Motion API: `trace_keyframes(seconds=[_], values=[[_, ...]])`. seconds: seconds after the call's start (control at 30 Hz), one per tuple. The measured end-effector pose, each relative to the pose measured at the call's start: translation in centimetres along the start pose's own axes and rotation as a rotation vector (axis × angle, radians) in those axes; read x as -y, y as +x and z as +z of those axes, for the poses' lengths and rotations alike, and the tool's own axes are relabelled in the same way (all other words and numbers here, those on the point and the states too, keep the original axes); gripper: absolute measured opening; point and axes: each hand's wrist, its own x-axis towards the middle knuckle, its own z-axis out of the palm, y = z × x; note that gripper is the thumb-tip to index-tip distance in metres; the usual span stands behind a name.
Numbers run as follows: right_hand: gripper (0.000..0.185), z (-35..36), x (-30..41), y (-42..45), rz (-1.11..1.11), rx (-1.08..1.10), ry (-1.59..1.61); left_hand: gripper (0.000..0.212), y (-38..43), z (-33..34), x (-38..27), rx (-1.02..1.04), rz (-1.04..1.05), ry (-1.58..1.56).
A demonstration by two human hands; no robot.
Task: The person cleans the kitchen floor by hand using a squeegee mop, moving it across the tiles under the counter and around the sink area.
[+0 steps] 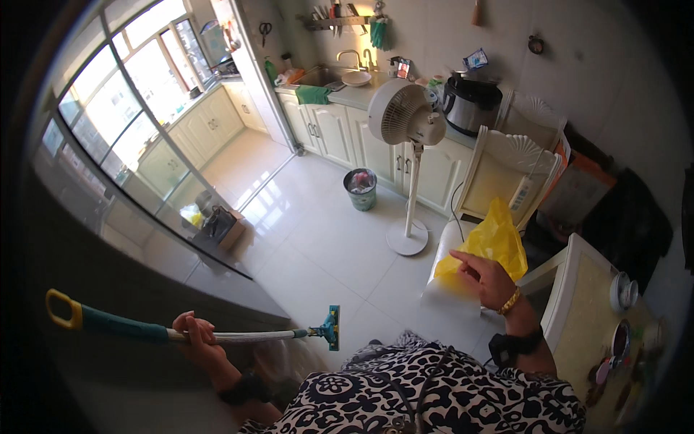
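A mop (244, 337) with a yellow loop grip, a green sleeve and a pale metal pole lies across my left hand (199, 339), whose fingers wrap the pole just past the sleeve. At its far end is a teal mop head (333, 327) that carries no visible pad. My right hand (484, 279), with a gold bracelet at the wrist, is raised in front of a yellow plastic bag (496, 238) on a white chair. Its index finger points out to the left and the other fingers are partly curled. Whether this hand touches the bag cannot be told.
A white pedestal fan (407, 237) stands on the tiled floor beside a lined trash bin (361, 196). Cream cabinets (334, 130) run along the wall under a sink. A dining table (574, 293) is at the right, a framed glass partition (179, 228) at the left, with a cardboard box (232, 234) near it.
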Motion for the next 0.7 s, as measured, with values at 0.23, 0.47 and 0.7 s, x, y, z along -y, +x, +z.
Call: trace_keyframes(seconds=[0.23, 0.47, 0.7], values=[[0.035, 5.6, 1.6, 13.6, 0.148, 0.118, 0.137, 0.011, 9.6, 0.9, 10.4, -0.031, 0.017, -0.054], [0.034, 11.9, -0.9, 29.9, -0.014, 0.201, 0.214, 0.012, 19.3, 2.7, 19.3, -0.085, 0.030, 0.100], [0.034, 14.8, 2.4, 48.5, -0.095, 0.244, 0.231, 0.012, 31.4, 6.0, 23.1, -0.178, 0.054, 0.091]])
